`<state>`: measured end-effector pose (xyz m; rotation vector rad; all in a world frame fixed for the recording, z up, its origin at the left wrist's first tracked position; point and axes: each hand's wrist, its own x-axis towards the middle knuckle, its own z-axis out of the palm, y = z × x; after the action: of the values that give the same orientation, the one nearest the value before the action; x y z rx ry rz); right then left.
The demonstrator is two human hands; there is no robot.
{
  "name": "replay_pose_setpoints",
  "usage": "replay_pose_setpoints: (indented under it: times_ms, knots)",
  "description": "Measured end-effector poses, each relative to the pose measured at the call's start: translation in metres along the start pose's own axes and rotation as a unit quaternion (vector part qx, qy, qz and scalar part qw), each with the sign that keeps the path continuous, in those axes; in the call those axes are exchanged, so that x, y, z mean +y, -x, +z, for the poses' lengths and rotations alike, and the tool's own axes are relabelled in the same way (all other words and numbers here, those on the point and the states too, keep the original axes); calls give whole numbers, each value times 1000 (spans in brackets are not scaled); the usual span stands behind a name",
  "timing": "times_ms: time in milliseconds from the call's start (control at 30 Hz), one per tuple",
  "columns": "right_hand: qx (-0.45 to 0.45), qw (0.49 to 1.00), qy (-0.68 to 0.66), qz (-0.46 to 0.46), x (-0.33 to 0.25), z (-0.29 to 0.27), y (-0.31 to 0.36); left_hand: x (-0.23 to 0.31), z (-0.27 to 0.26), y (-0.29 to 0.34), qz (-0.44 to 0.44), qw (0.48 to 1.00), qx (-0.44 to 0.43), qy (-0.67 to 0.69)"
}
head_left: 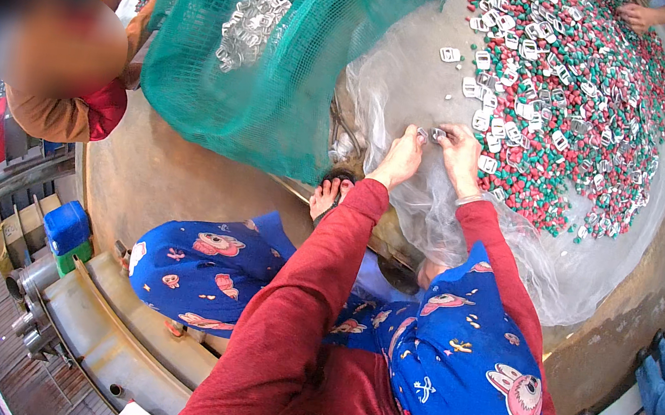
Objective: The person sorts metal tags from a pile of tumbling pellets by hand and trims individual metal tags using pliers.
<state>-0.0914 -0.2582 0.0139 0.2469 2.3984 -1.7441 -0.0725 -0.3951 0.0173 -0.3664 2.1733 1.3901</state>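
Observation:
My left hand [401, 159] is closed in a pinch on a small silvery metal buckle [422, 135]. Just to its right, my right hand [460, 159] pinches another metal buckle [439, 134], and the fingertips of both hands are a small gap apart. Beyond my right hand spreads a wide heap of red and green pellets [611, 135] with many silvery buckles [530, 49] mixed in. The heap lies on a translucent plastic sheet [405, 74], whose crumpled near edge hangs below my hands.
A green plastic basket [169, 60] draped with green netting [304, 103] stands at the left, with a pile of buckles [251, 25] inside. Another person [60, 109] works at the far left; someone's hand [639, 18] touches the heap at the far right. Metal troughs [116, 322] lie lower left.

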Motion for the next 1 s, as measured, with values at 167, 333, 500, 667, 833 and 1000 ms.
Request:
replay_pose_setpoints:
  times_ms: [167, 333, 500, 667, 833, 1000]
  knots:
    - [-20, 980, 177, -92, 2, -8, -1, 5, 3, 7, 52, 997, 18, -55]
    - [-74, 990, 57, 106, 2, -14, -15, 15, 4, 9, 41, 996, 32, -66]
    - [-124, 982, 5, 142, -14, -16, -17, 16, 6, 5, 12, 997, 36, -71]
    - [-98, 983, 16, 156, -8, -13, -13, 24, 6, 4, 10, 996, 29, -90]
    - [-97, 984, 9, 146, -5, -11, -12, 28, 7, 8, 29, 989, 33, -141]
    - [-94, 985, 20, 141, -11, -11, -12, 26, 11, 7, 43, 985, 47, -163]
